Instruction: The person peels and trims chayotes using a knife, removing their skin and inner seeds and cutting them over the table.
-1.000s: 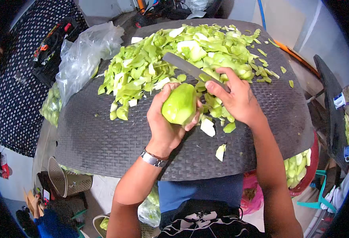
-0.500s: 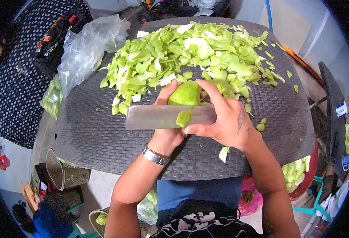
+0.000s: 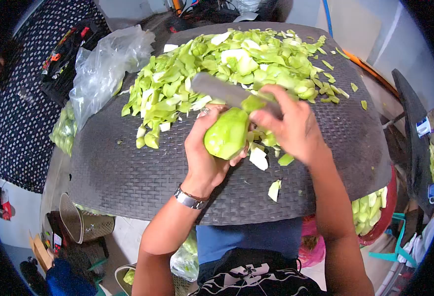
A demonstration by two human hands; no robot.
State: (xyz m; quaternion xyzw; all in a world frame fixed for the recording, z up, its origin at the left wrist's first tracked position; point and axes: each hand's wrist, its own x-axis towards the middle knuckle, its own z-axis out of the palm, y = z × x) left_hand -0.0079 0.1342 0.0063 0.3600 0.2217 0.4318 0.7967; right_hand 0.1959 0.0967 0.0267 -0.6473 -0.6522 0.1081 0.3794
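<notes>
My left hand [image 3: 200,155] is closed around a partly peeled green chayote [image 3: 227,135], holding it above the dark woven table [image 3: 143,170]. In my right hand [image 3: 296,128] is a broad-bladed cleaver [image 3: 217,90], slightly smeared by motion. Its blade points up and left, just beyond the chayote. A green slice of peel [image 3: 252,102] clings to the blade near my fingers. Behind both hands spreads a large heap of chayote peelings [image 3: 192,64]. A few loose pieces, among them a pale peel [image 3: 275,190], lie nearer to me.
A clear plastic bag [image 3: 103,74] rests on the table's left edge. Below on the left stands a beige basket [image 3: 81,219]. At the lower right, a red tub [image 3: 382,222] holds peeled pieces. Another person's blue sleeve [image 3: 69,276] shows at the lower left.
The cleaver has swung up and away from the chayote, its blade now slanted. My right hand has moved right. The chayote is tilted toward me, and more peel pieces lie below it.
</notes>
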